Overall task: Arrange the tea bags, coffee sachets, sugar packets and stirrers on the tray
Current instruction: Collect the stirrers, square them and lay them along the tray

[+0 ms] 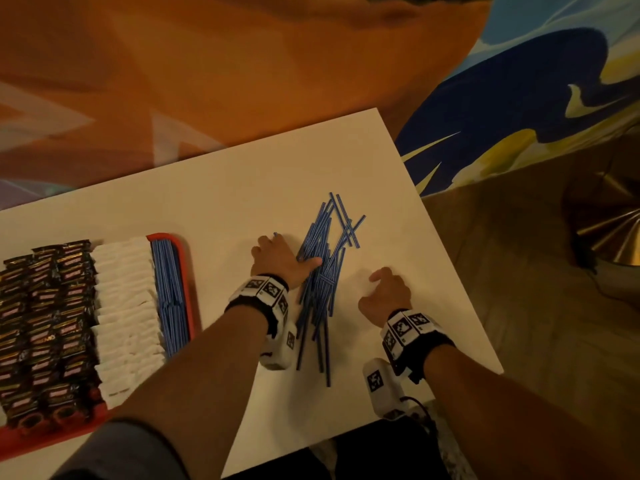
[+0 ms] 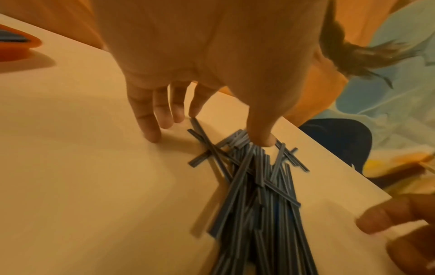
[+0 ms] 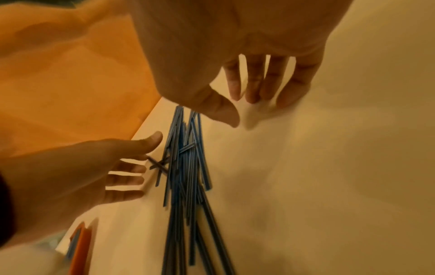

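We are filling the red tray [image 1: 189, 289] at nine o'clock, already holding dark sachets [image 1: 45, 323], white packets [image 1: 126, 306] and a stirrer row [image 1: 170, 299], while our spread left hand [image 1: 277, 259] is pressing the loose stirrers [image 1: 320, 289] and our loosely curled right hand [image 1: 388, 292] is holding nothing.

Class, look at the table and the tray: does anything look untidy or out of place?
Yes. A heap of blue stirrers lies loose on the table, crossing at angles, right of the tray, where other stirrers lie in a neat row. The left hand touches the heap.
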